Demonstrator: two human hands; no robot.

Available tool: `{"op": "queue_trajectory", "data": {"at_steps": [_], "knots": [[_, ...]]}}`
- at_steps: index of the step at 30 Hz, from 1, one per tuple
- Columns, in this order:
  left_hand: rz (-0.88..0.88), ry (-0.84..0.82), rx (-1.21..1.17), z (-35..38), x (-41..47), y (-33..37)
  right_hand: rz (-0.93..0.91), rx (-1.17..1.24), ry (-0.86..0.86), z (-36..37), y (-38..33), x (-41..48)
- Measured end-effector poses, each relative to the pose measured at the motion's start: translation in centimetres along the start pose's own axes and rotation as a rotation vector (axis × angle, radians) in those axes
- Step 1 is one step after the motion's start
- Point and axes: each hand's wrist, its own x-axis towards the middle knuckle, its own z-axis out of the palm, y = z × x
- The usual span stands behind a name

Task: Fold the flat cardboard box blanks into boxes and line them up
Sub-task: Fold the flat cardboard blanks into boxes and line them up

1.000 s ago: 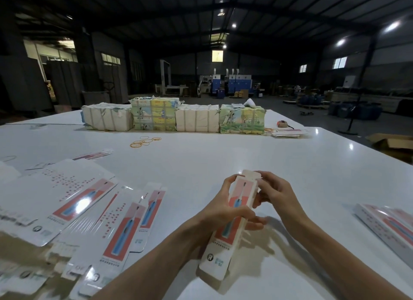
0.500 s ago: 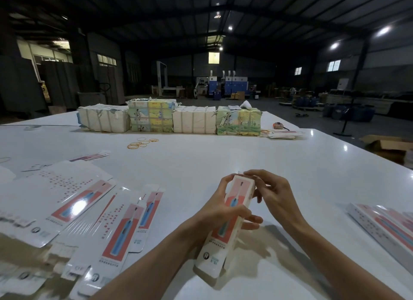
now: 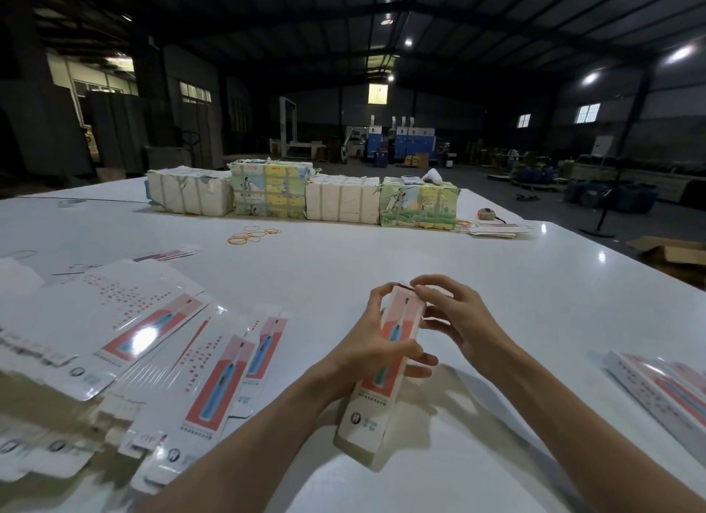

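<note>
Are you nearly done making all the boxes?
Not yet. A few folded boxes lie on the right and look finished. One box is being made now: the left hand grips it while the right hand works at its top end. A big pile of flat blanks on the left waits to be folded.

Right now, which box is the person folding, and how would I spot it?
Find the big white table, then the left hand and right hand near its front middle. The long box they hold is folded into a tube, while the blanks left of it lie flat.
</note>
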Motion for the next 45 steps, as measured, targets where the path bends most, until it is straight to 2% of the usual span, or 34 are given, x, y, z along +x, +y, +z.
{"op": "queue_trajectory", "data": {"at_steps": [3,7,13,20,25,30,35,41,45], "knots": [[0.009,-0.007,0.045,0.1,0.0,-0.1,0.057,0.117,-0.009,-0.5,0.9,-0.2],[0.094,-0.021,0.116,0.6,-0.1,-0.1,0.034,0.100,0.002,-1.0,0.8,-0.2],[0.088,0.009,0.133,0.9,-0.3,-0.1,0.007,0.014,0.030,-1.1,0.2,-0.6],[0.101,-0.104,0.052,0.9,-0.7,0.4,-0.125,-0.220,0.046,-1.1,-0.6,-1.0],[0.062,-0.052,0.041,0.8,-0.5,0.5,-0.181,-0.265,-0.010,-0.8,-0.3,-1.3],[0.063,0.021,-0.052,0.5,-0.1,0.3,-0.188,-0.172,0.048,0.1,0.6,-1.4],[0.047,0.006,-0.081,0.6,-0.1,0.0,-0.319,-0.280,0.069,0.2,0.7,-1.5],[0.035,0.013,-0.123,0.8,-0.1,0.3,-0.348,-0.280,0.084,0.3,1.2,-1.4],[-0.003,0.073,-0.194,0.6,-0.1,0.0,-0.334,-0.364,0.080,1.0,1.9,-1.4]]}}
